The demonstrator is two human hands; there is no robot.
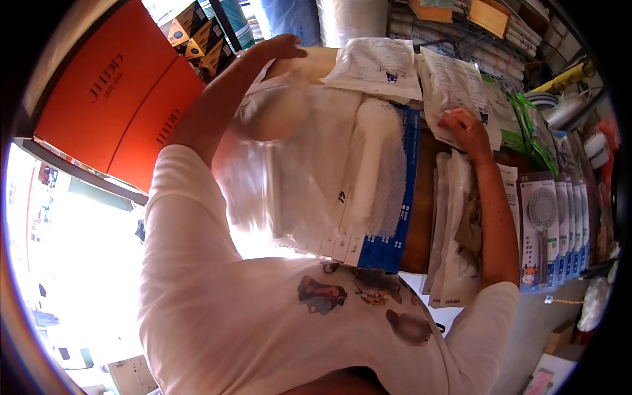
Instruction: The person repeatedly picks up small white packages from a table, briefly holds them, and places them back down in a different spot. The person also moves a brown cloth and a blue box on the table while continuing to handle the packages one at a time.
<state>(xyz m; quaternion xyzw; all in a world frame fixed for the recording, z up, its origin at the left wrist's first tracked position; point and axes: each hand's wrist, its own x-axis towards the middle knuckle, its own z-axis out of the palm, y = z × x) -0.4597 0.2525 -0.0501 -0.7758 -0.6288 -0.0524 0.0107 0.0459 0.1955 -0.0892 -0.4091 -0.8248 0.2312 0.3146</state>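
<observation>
My left hand reaches to the far side, over the edge of a tan board or carton, with nothing seen in its fingers. The fingers of my right hand are closed on the near part of a white printed plastic packet. A second white packet lies to its left. Before me is a large clear plastic wrapping with a rounded shape under it. Beside it, a long white bubble-wrapped item rests on a blue and white box.
Under my right forearm several flat plastic packets stand in a row. Several packaged shower heads are at the right. Green-edged bags lie behind them. A large orange box stands at the left, near black and gold boxes.
</observation>
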